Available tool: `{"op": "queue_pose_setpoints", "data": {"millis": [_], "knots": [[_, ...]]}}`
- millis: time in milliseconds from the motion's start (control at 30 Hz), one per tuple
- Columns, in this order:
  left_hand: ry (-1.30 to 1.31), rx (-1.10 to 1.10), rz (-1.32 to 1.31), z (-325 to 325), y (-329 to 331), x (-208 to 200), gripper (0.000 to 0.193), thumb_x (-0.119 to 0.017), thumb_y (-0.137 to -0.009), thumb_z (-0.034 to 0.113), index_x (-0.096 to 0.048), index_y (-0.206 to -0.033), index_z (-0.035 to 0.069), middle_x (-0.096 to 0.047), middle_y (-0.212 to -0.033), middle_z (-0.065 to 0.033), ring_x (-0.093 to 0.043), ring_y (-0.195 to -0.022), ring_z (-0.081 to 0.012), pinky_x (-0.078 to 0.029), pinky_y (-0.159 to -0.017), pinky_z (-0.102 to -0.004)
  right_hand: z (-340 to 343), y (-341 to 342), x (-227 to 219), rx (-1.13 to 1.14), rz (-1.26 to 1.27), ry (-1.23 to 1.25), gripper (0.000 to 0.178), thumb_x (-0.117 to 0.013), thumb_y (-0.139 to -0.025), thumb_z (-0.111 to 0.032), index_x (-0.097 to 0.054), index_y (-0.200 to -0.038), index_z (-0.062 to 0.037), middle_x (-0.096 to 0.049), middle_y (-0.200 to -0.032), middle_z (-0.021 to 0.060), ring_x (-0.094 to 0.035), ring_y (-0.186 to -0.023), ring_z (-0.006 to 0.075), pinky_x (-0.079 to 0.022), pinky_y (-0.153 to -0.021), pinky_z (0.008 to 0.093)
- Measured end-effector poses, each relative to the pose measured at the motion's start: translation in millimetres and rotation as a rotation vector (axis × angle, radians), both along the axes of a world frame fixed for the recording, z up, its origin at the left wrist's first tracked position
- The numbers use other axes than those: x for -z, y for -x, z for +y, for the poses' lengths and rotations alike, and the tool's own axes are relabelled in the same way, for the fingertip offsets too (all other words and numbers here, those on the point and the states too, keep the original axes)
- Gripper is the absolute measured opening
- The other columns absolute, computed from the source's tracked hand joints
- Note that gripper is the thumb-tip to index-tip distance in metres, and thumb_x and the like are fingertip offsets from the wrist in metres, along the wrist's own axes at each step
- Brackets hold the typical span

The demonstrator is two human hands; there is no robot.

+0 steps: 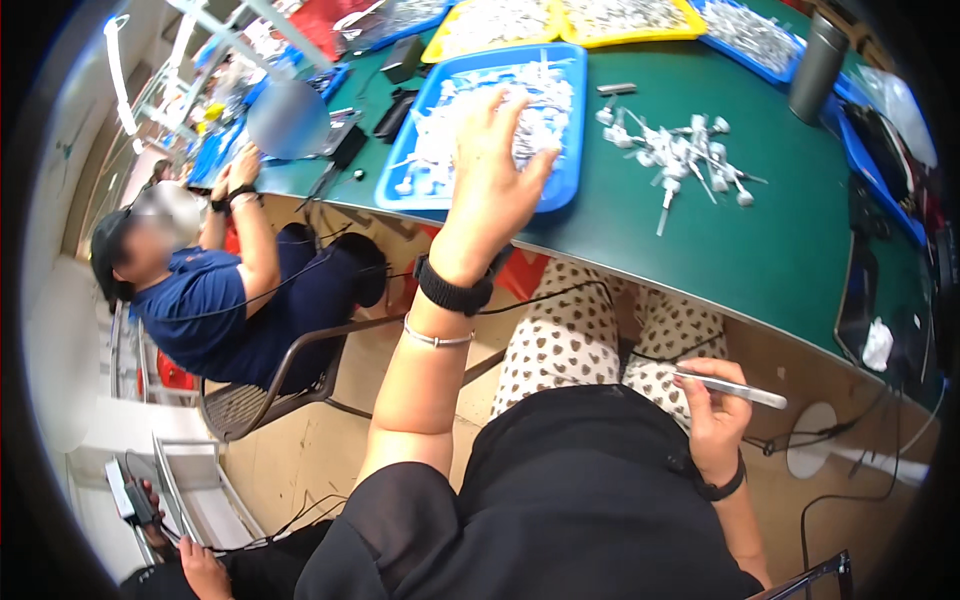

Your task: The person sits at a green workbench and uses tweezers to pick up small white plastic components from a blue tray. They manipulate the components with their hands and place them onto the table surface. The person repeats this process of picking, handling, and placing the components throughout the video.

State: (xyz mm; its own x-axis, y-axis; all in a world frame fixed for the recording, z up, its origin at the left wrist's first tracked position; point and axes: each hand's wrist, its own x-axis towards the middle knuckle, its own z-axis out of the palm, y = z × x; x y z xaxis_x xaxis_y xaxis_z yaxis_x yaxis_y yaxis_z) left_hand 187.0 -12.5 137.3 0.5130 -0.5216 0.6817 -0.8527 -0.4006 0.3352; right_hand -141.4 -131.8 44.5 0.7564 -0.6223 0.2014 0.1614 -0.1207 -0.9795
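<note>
My left hand reaches over a blue tray full of small white plastic parts with thin stems. Its fingers are spread and the thumb stands apart, with nothing visibly gripped; the fingertips overlap the parts, and I cannot tell whether they touch. Low on the right, above my lap and off the table edge, my right hand is closed around silver tweezers. To the right of the tray, a loose pile of the same white parts lies on the green table.
Yellow trays and a blue tray of white parts line the far side. A grey bottle stands far right, near a dark device. A small metal piece lies behind the pile. A seated co-worker works at left.
</note>
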Motion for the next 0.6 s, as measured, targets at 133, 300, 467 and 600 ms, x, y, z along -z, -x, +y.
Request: {"op": "queue_pose_setpoints", "data": {"millis": [133, 300, 467, 600], "knots": [[-0.116, 0.259, 0.179, -48.6, 55.1, 2.6, 0.024, -0.076, -0.090, 0.017, -0.073, -0.109, 0.004, -0.072, -0.101, -0.0132, -0.070, -0.086, -0.0278, -0.055, -0.077, -0.0388, -2.6, -0.5, -0.1, -0.006, -0.010, 0.020, 0.014, -0.072, -0.095, -0.002, -0.065, -0.106, 0.0017, -0.071, -0.104, 0.0122, -0.067, -0.085, 0.0152, -0.054, -0.073, 0.0275], [-0.375, 0.101, 0.162, -85.8, 67.6, 13.2, 0.041, -0.079, -0.085, 0.038, -0.072, -0.091, -0.002, -0.070, -0.092, -0.0223, -0.072, -0.084, -0.0387, -0.057, -0.073, -0.0464, -2.7, 1.1, -0.8, 0.034, 0.031, 0.086, 0.012, -0.066, -0.096, 0.003, -0.066, -0.108, 0.0004, -0.070, -0.105, 0.0109, -0.068, -0.088, 0.0156, -0.054, -0.078, 0.0262], [-0.449, 0.104, 0.163, -98.9, 61.3, 26.0, 0.016, -0.073, -0.077, 0.014, -0.074, -0.081, -0.001, -0.071, -0.092, -0.0238, -0.073, -0.085, -0.0398, -0.059, -0.077, -0.0471, -6.1, 4.1, -0.4, 0.014, -0.020, 0.021, 0.012, -0.059, -0.102, 0.000, -0.061, -0.113, 0.0038, -0.067, -0.109, 0.0121, -0.067, -0.090, 0.0153, -0.056, -0.082, 0.0280], [-0.292, 0.149, 0.197, -91.7, 54.4, 30.5, 0.012, -0.069, -0.079, 0.009, -0.072, -0.085, -0.002, -0.071, -0.092, -0.0236, -0.072, -0.086, -0.0386, -0.058, -0.075, -0.0480, -3.6, 4.0, -0.8, -0.025, -0.030, 0.024, 0.013, -0.058, -0.102, 0.001, -0.060, -0.115, 0.0028, -0.067, -0.109, 0.0122, -0.067, -0.091, 0.0158, -0.056, -0.084, 0.0286]]}}
